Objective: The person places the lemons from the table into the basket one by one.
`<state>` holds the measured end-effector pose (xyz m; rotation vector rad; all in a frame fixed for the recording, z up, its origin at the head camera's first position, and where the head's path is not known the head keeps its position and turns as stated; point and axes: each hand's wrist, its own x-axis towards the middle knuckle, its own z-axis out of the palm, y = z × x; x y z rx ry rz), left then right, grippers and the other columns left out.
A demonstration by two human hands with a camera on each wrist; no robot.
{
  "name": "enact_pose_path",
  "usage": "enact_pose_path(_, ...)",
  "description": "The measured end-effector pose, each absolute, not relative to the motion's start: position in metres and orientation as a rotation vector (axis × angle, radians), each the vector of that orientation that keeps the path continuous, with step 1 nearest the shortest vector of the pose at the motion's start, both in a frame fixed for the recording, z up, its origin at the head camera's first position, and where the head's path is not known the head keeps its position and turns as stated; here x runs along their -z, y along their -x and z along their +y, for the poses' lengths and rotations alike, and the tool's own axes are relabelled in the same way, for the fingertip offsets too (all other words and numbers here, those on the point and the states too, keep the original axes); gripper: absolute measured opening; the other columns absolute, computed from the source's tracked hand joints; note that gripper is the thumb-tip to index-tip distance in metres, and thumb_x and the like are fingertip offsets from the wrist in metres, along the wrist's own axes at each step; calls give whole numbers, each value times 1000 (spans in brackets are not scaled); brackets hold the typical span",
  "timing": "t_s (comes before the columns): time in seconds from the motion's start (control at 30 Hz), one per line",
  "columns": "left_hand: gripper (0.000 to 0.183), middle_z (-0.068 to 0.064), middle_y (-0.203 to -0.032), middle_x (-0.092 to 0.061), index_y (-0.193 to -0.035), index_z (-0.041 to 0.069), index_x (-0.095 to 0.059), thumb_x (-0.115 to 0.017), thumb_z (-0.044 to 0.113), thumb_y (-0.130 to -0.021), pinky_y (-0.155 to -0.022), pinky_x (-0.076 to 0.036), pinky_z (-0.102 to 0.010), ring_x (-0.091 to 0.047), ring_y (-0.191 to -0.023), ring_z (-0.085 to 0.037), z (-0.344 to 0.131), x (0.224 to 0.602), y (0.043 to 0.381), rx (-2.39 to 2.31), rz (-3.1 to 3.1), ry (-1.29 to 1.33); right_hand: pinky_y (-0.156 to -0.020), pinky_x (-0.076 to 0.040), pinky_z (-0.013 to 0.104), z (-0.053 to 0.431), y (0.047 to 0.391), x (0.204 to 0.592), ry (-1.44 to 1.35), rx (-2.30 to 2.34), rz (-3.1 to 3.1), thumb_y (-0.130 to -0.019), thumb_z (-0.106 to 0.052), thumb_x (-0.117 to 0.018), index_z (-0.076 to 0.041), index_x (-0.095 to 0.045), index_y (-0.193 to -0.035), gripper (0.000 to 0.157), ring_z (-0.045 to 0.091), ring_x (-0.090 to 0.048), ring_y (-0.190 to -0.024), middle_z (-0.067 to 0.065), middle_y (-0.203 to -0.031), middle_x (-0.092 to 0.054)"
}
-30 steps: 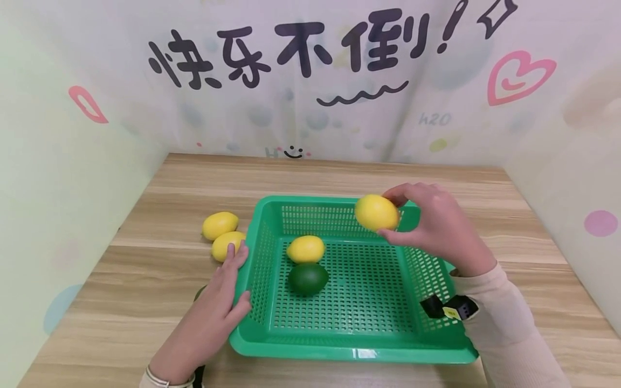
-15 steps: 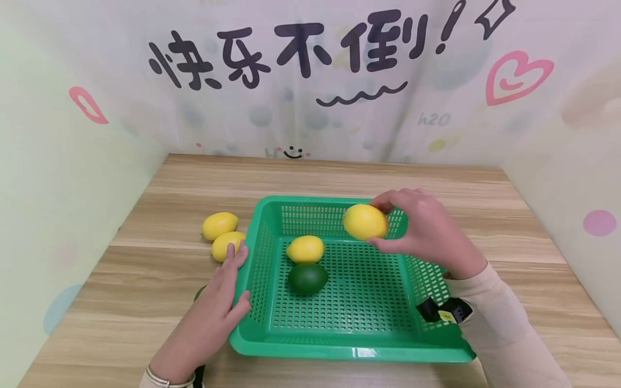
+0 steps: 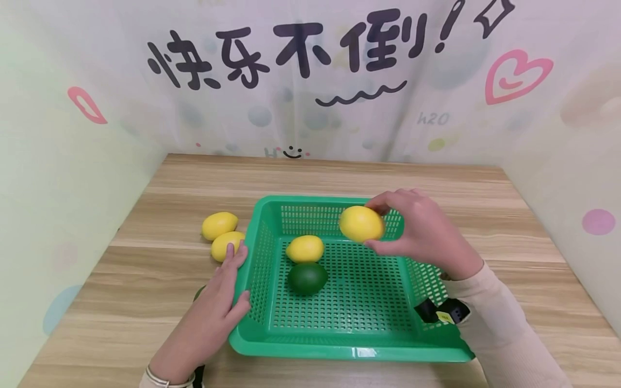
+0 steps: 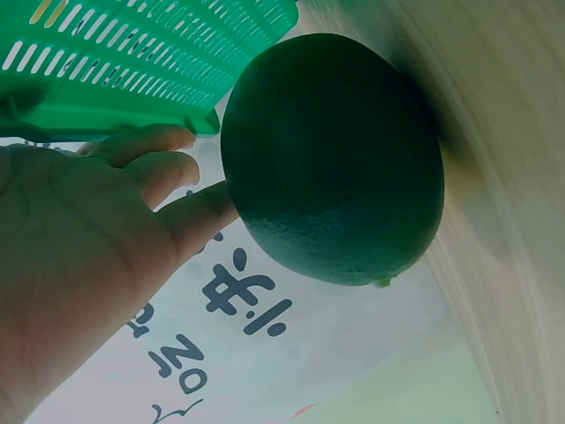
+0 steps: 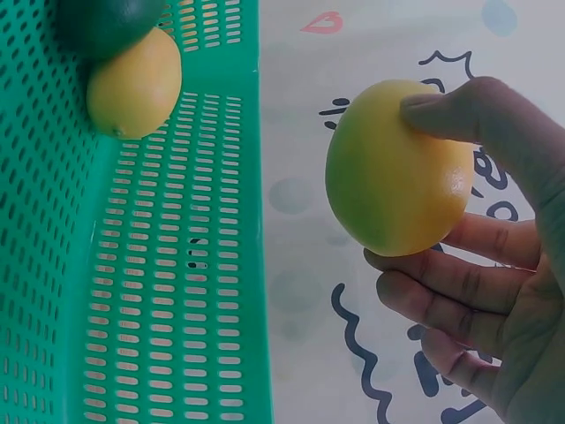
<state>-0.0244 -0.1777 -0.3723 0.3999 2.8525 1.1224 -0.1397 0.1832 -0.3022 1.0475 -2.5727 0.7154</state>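
My right hand [image 3: 422,231] pinches a lemon [image 3: 361,223] between thumb and fingers, held up over the right back part of a green plastic basket [image 3: 339,353]. In the right wrist view the held lemon [image 5: 397,168] shows a greenish tint on one side. Inside the basket, a yellow lemon [image 3: 305,249] lies beside a dark green lime [image 3: 308,278]. My left hand [image 3: 213,307] rests along the basket's left rim with its fingers extended. Another dark green fruit [image 4: 331,159] is close to that hand in the left wrist view; in the head view the hand mostly hides it.
Two lemons sit outside the basket on the left: a farther lemon [image 3: 220,226] and a nearer lemon [image 3: 227,246] by my left fingertips. The wood-grain table [image 3: 145,269] ends at a printed cloth backdrop [image 3: 291,118], with pale walls on both sides.
My right hand has carried the lemon leftward and slightly lower over the basket, slowing in the last half second. The left hand and the other fruit have stayed in place.
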Motion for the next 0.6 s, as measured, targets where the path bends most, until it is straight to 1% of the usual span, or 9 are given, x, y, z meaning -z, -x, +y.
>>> enact_pose_path(0.43,70,-13,-172,-11,-165,7,-16,-50,17,-105,-118,-22,-66,-8,-157,-34,-177,370,24,-1126,2852,-398,-89,-43,43,176,134,299,-1120,-728,-2569,-70,-29,-92,-8,-73,-110,49,16,-66,-92,-2,-101,-75)
enact_pose_path(0.6,70,-12,-172,-11,-165,7,-17,-50,17,-105,-118,-22,-67,-8,-157,-34,-177,371,24,-1126,2854,-399,-87,-43,43,172,133,298,-1156,-715,-2535,-69,-28,-92,-6,-74,-109,49,17,-68,-89,0,-100,-75)
